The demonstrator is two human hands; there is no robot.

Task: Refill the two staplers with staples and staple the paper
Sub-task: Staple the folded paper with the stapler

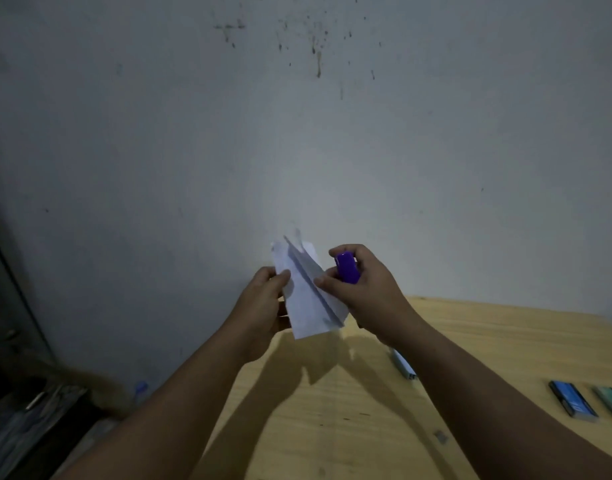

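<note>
Folded white paper (306, 292) is held up in the air above the far edge of the wooden table (470, 341). My left hand (263, 306) grips its left side. My right hand (366, 289) holds a small purple stapler (347, 267) upright, and its thumb also presses on the right edge of the paper. The lower part of the purple stapler is hidden by my fingers. A light blue stapler (405, 367) lies on the table, partly covered by my right forearm.
Two staple boxes lie at the table's right edge: a blue one (572, 403) and a green one (610, 403). A small strip of staples (440, 436) rests near my right forearm. A grey wall stands directly behind the table. Dark clutter (27, 410) fills the lower left.
</note>
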